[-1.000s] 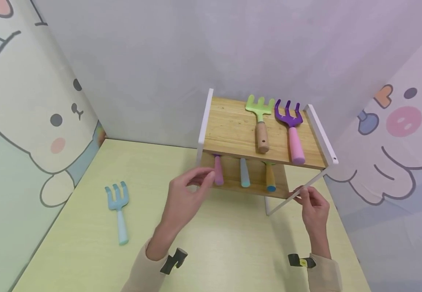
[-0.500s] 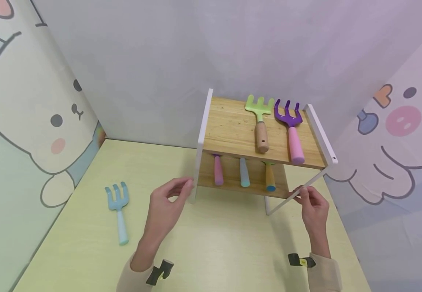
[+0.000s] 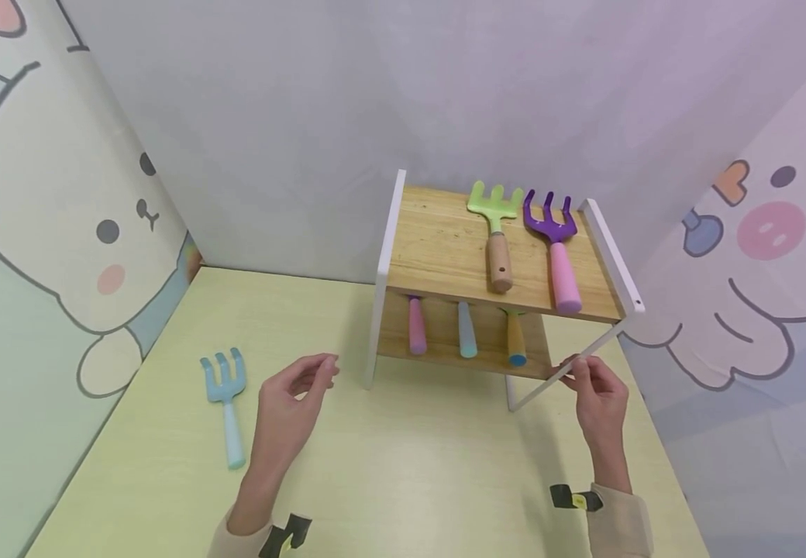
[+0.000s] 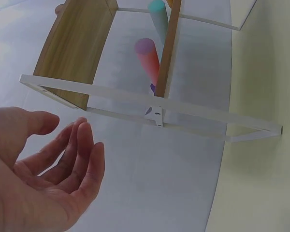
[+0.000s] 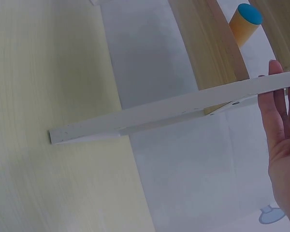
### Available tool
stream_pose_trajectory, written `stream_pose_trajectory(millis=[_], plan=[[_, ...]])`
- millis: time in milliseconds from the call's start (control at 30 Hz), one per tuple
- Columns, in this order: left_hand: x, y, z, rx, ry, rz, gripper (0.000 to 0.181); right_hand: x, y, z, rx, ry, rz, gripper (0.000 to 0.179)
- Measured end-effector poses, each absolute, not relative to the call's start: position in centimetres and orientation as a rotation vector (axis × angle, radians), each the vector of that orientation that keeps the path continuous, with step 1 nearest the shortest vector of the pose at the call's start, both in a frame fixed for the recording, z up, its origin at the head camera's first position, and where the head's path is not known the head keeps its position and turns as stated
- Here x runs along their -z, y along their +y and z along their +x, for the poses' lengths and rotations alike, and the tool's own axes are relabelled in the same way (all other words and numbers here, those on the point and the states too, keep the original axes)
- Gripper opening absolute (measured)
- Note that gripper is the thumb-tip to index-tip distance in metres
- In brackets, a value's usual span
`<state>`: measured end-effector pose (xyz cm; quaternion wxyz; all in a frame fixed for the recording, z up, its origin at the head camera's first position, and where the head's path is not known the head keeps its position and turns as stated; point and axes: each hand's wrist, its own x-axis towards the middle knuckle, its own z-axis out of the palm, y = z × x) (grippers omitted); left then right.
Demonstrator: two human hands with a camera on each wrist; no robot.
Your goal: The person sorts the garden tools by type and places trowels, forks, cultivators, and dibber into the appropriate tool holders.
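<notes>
A two-tier shelf rack (image 3: 431, 244) with wooden boards and white side frames stands on the table. My right hand (image 3: 601, 403) holds its right front leg, fingers reaching behind the white bar (image 5: 159, 112). My left hand (image 3: 287, 407) hovers left of the rack, holding nothing, fingers loosely bent. On the upper board lie a green hand fork (image 3: 501, 260) with a wooden handle and a purple hand fork (image 3: 566, 279) with a pink handle. From the lower board show a pink handle (image 3: 417, 329), a light blue handle (image 3: 467, 333) and a tan handle (image 3: 516, 337); their heads are mostly hidden.
A light blue hand fork (image 3: 232, 426) lies on the pale yellow table (image 3: 403, 480), left of my left hand. A grey curtain (image 3: 277, 139) hangs behind the rack. Panels with cartoon animals (image 3: 47, 225) stand on both sides.
My left hand has moved away from the pink handle on the lower board, leftward past the rack's left leg. My right hand and the rack stay in place.
</notes>
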<state>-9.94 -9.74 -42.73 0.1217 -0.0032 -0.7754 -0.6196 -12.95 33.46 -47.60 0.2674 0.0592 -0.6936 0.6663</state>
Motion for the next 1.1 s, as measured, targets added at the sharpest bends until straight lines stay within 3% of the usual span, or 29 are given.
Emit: stream_pose_trajectory(millis=[1100], plan=[[48.6, -16.4, -7.5, 1.727, -2.287, 0.463, 0.027, 47.7, 33.6, -12.9, -1.777, -1.901, 0.182, 0.014]])
